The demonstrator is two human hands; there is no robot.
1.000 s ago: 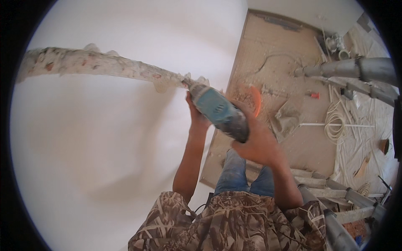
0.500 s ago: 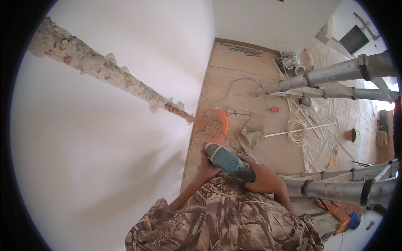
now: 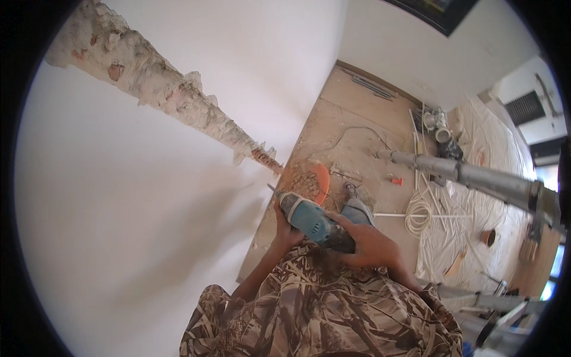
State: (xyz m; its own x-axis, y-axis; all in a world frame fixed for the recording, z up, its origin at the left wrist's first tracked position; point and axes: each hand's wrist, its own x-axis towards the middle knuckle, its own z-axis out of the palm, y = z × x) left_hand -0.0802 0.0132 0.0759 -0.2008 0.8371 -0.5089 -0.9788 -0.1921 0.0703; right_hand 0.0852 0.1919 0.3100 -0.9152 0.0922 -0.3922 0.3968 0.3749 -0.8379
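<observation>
A dusty blue-green power drill (image 3: 313,222) is held in front of my body, its thin bit (image 3: 272,187) pointing left at the white wall (image 3: 178,196). My left hand (image 3: 286,231) is wrapped around its front part, near the chuck. At the rear, my right hand (image 3: 373,244) grips the handle, which is mostly hidden by the hand. A rough chased groove (image 3: 160,83), with broken plaster and bits of red brick showing, runs down the wall toward the floor. Whether the bit touches the wall I cannot tell.
An orange basin (image 3: 323,183) and rubble (image 3: 303,181) lie at the wall's foot. My leg (image 3: 355,211) stands beside it. Metal scaffold or ladder poles (image 3: 470,172) cross the right side. Beyond lie coiled pale tubing (image 3: 420,213), plastic sheeting (image 3: 458,241) and a small red object (image 3: 397,181).
My view has turned and moved nearer the groove. The drill has shifted slightly left and down, and its bit now shows. My leg has come into sight beside the basin.
</observation>
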